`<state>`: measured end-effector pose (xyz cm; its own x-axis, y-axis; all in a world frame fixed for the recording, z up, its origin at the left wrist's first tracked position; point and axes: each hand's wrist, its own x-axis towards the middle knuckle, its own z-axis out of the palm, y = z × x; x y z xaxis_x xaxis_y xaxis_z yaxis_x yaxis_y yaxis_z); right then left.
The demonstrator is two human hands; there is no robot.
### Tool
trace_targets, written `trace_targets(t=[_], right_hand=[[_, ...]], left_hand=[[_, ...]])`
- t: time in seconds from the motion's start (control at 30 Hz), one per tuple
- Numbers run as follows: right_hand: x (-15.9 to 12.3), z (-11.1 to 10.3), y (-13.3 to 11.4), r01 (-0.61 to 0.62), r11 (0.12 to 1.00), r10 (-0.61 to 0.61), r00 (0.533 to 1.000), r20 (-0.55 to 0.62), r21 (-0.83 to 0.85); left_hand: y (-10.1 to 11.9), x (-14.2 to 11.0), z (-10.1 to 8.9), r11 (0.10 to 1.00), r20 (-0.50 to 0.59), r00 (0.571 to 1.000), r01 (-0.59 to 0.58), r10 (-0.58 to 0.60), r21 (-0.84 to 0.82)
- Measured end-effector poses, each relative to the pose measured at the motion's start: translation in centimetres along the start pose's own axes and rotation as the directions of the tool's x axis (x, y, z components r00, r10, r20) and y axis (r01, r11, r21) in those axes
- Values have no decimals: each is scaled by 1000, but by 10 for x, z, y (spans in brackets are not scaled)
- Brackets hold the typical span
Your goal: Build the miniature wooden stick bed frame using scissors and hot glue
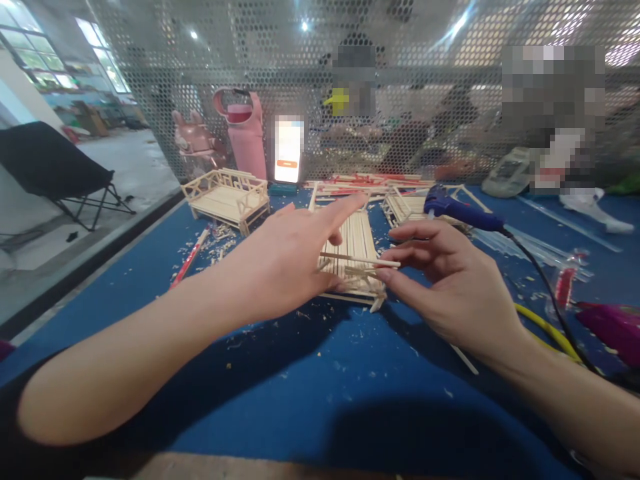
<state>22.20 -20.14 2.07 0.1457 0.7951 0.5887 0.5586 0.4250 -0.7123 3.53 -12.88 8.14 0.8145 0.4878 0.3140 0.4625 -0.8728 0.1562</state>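
A thin wooden stick point(361, 259) runs level between my two hands, over a small slatted frame point(367, 230) built of the same sticks. My right hand point(447, 283) pinches its right end between thumb and fingertips. Its left end disappears behind my left hand point(293, 257), which is closed around it with the index finger stretched out over the slats; the exact grip there is partly hidden. Just beneath the stick, shorter pieces show near the frame's front edge. The frame lies on a blue table top point(280, 400).
A finished-looking stick bench point(227, 197) stands back left, another stick piece point(400, 207) back right. A blue glue gun point(465, 212) with its black cord lies right, near clear glue sticks point(530, 250). Behind are a lit phone point(288, 150), a pink bottle holder point(247, 137) and a perforated metal screen point(280, 63).
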Motion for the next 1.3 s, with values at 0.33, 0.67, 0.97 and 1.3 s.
trace_targets(t=[0.33, 0.67, 0.97, 1.3], right_hand=[[-1, 2, 1, 14, 999, -14, 1000, -2, 32], [-1, 6, 1, 22, 998, -20, 999, -26, 64], [-2, 6, -1, -86, 989, 87, 996, 2, 121], [-1, 5, -2, -116, 985, 110, 992, 55, 127]], left_hand=[[7, 6, 14, 1000, -8, 1000, 12, -12, 2], [3, 7, 22, 994, -122, 991, -58, 47, -95], [2, 7, 23, 994, -132, 990, -60, 48, -88], [-4, 7, 28, 983, -168, 981, -123, 99, -138]])
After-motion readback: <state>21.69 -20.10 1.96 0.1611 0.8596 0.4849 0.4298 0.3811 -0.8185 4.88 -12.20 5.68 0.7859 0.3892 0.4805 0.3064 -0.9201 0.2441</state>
